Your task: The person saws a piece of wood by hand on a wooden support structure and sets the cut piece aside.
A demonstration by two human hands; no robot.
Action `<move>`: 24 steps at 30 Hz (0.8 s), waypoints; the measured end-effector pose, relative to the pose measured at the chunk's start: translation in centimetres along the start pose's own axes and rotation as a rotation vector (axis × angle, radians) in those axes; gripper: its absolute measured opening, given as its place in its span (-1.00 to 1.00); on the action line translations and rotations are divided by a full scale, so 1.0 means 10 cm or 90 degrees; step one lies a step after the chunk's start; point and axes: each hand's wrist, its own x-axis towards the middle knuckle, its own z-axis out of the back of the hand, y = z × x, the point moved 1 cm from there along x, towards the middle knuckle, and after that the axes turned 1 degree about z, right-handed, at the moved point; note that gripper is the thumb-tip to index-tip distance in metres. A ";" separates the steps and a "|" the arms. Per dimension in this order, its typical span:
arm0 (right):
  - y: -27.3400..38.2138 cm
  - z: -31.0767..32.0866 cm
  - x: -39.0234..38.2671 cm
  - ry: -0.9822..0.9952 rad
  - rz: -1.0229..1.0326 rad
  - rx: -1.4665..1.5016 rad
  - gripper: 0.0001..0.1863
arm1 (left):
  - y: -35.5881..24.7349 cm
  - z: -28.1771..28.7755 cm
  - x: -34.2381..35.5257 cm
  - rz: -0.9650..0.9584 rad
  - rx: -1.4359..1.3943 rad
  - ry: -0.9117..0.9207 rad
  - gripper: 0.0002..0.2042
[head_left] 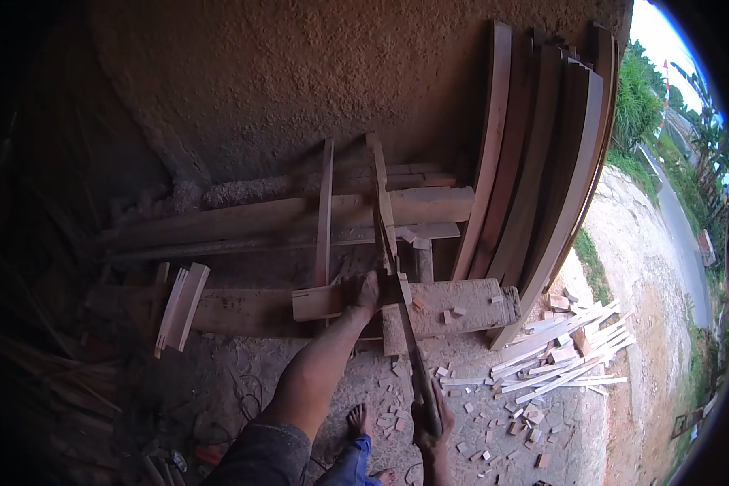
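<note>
Looking down from head height, the view shows a person sawing wood outdoors against a rough earthen wall (300, 89). The two hands are well apart. The left hand (366, 293) is pressed down flat on a short pale board (320, 302), pinning it to a thick wooden block (462, 306) that serves as the counter. The right hand (429, 421) is lower in the picture, closed around the handle of a long handsaw (403, 324). The saw's blade runs up and away from that hand, passing just to the right of the left hand and crossing the board where it rests on the block. A few small offcuts lie on top of the block.

A bare foot (356, 421) stands on the sandy ground (494, 405) between the forearms, with blue trouser fabric just below it. Many small wood scraps (470, 413) are scattered over the ground around the right hand. To the right lies a loose heap of thin pale strips (571, 352). Several long dark planks (543, 154) lean upright against the wall behind the block, and other beams (259, 223) lie flat along the wall's foot. At far right, a road and green plants are visible.
</note>
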 end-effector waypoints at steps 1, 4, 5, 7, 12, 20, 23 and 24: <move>0.05 -0.09 0.24 -0.010 0.015 0.026 -0.41 | -0.02 -0.05 0.02 0.004 0.002 0.010 -0.77; -0.14 -0.10 0.04 -0.030 0.093 -0.062 -0.39 | 0.06 -0.12 0.07 0.035 0.015 0.037 -0.76; -0.25 0.01 -0.28 -0.020 0.076 -0.086 -0.39 | 0.12 -0.14 0.04 0.053 0.021 0.049 -0.75; -0.42 0.28 -0.90 -0.029 0.034 -0.135 -0.47 | -0.08 -0.06 0.09 0.046 -0.005 -0.005 -0.72; -0.07 0.53 -0.82 -0.075 0.031 -0.093 -0.50 | -0.19 0.08 0.06 0.110 0.098 0.162 -0.66; 0.02 0.38 -0.44 -0.080 0.049 -0.031 -0.43 | -0.09 -0.02 0.00 0.010 0.031 0.006 -0.66; 0.01 0.34 -0.39 -0.093 0.100 -0.051 -0.40 | -0.13 0.04 -0.03 -0.031 0.022 -0.005 -0.67; -0.02 0.32 -0.40 -0.076 0.062 -0.022 -0.42 | -0.11 0.04 -0.03 -0.034 0.022 -0.008 -0.67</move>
